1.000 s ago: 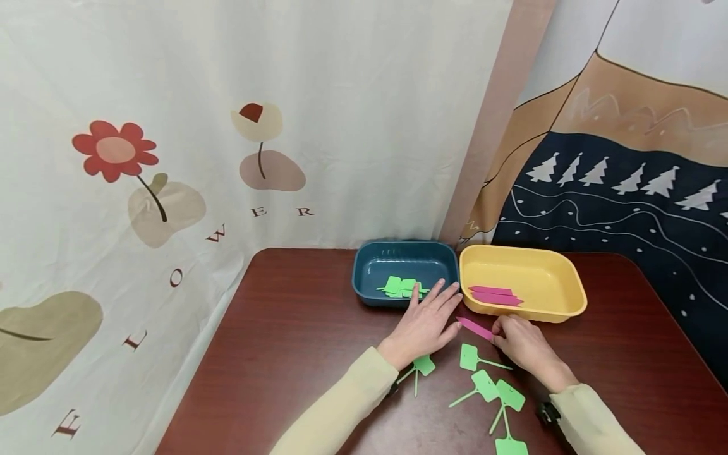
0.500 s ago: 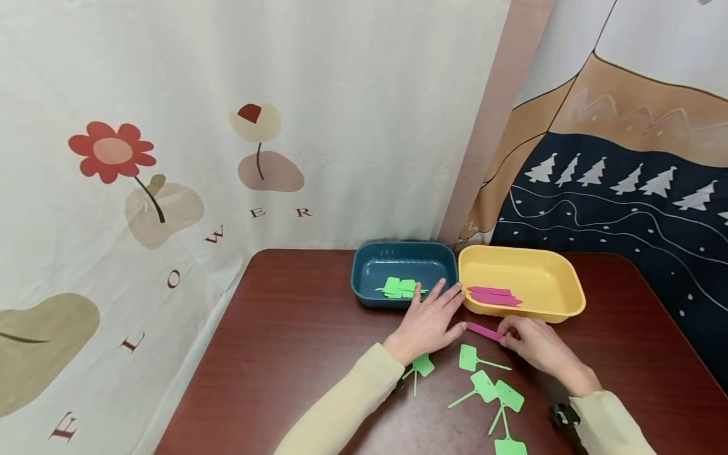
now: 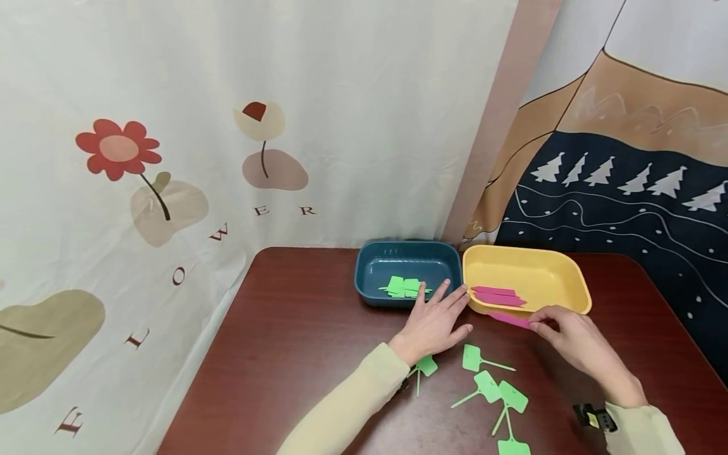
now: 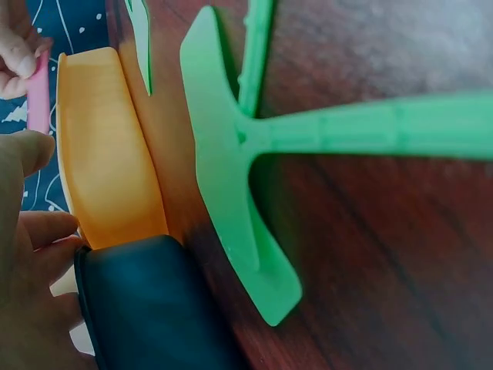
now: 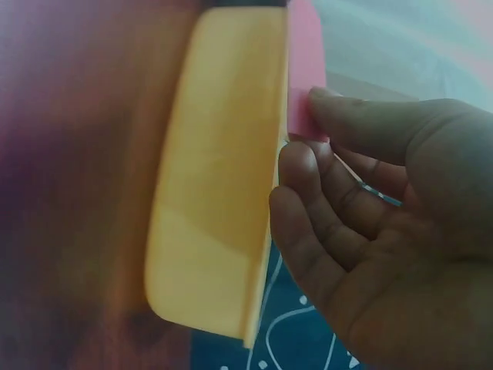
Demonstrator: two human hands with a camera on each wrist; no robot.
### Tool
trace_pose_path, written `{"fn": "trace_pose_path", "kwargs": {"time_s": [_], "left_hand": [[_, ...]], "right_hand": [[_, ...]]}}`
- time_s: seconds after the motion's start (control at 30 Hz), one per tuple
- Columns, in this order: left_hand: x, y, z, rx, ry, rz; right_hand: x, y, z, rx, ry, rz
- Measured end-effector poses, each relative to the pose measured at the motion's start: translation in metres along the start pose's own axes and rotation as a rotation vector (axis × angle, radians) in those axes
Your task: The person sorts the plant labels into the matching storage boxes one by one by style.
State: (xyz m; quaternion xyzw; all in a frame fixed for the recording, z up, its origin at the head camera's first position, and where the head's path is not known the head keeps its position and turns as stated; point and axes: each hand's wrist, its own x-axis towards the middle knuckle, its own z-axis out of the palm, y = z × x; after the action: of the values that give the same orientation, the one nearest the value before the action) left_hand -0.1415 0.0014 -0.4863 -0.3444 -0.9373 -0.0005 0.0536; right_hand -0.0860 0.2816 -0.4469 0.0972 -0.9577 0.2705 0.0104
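Observation:
My right hand [image 3: 580, 344] pinches one end of a pink pointed plant label [image 3: 508, 320] between thumb and fingers. The label is held near the front rim of a yellow bin [image 3: 543, 268], where several pink labels [image 3: 499, 297] lie flat. With fingers spread, my left hand [image 3: 432, 325] reaches to the front corner of a dark blue bin [image 3: 392, 259], its fingertips at the rims where the bins meet. Green T-shaped plant labels [image 3: 404, 287] lie inside the blue bin. In the right wrist view, the thumb presses on the pink label [image 5: 305, 69].
Several green T-shaped labels [image 3: 471, 358] are scattered on the brown table [image 3: 296, 328] in front of the bins. One green label [image 3: 425, 365] lies partly hidden under my left wrist. A printed curtain [image 3: 352, 126] hangs behind the table.
My right hand has moved right and up toward the yellow bin, taking the pink label away from beside my left thumb. The left hand has barely moved.

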Motion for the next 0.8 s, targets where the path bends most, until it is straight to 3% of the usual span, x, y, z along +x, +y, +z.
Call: {"fn": "trace_pose_path", "kwargs": {"time_s": [0.23, 0.43, 0.6, 0.8], "left_hand": [[0.000, 0.000, 0.001, 0.006, -0.003, 0.001], [0.000, 0.001, 0.002, -0.002, -0.009, -0.004], [-0.001, 0.001, 0.002, 0.006, -0.010, -0.002], [0.000, 0.001, 0.001, 0.004, -0.004, -0.005]], "right_hand": [[0.009, -0.001, -0.010, 0.012, 0.130, 0.031], [0.027, -0.002, -0.008, 0.014, 0.177, 0.037], [0.043, -0.001, -0.004, 0.005, 0.148, 0.047], [0.060, 0.002, 0.000, -0.013, 0.050, 0.066]]}}
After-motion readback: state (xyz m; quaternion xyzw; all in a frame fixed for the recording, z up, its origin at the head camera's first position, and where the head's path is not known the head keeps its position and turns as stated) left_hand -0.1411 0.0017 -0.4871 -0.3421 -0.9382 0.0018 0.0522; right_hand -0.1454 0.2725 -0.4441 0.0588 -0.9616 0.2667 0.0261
